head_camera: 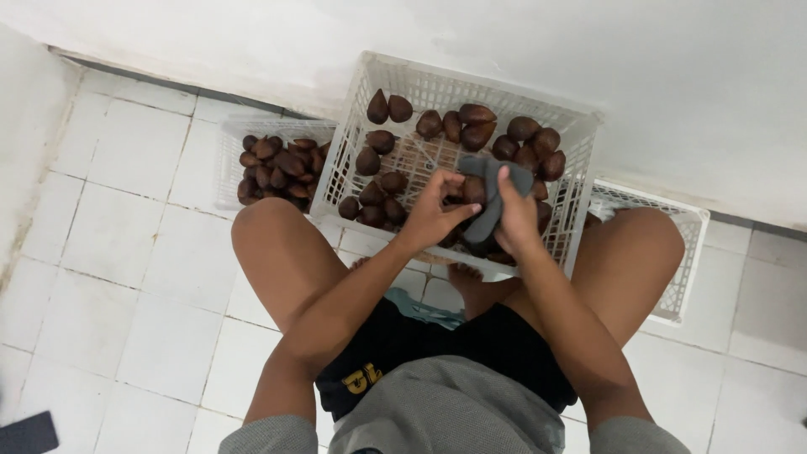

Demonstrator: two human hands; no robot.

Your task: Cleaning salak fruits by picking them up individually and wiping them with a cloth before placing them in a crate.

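- We see the right hand (514, 214) closed around a soft grey cloth (493, 195), thumb up across it; the fabric is limp and matte, bunched at the top and hanging in a fold below the fingers.
- The left hand (433, 210) curls its fingers narrowly around a dark brown fruit (472, 190), which sits pressed between that hand and the cloth, above the near part of the big crate.
- The fruit is teardrop-shaped with a pointed tip, and its skin looks scaly and faintly glossy; most of it is hidden by fingers and cloth.
- Just under both hands stands a large white plastic crate (580, 126), square, with latticed walls and a thick rim, tilted up towards the wall.
- In it lie many more brown fruits (476, 123) of the same pointed shape, loosely scattered, with bare lattice floor showing between them.
- To the left, touching the big crate, sits a smaller white lattice basket (225, 164), packed tightly with a heap of smaller fruits (277, 168).
- On the right, behind the knee, we see a third white lattice basket (688, 252); we cannot tell what it holds.
- We sit with bare knees spread on either side of the big crate, in black shorts (395, 345) and a grey knit top (445, 412).
- The floor (126, 277) is square white glazed tiles with dark grout lines, meeting a plain white wall (672, 67).
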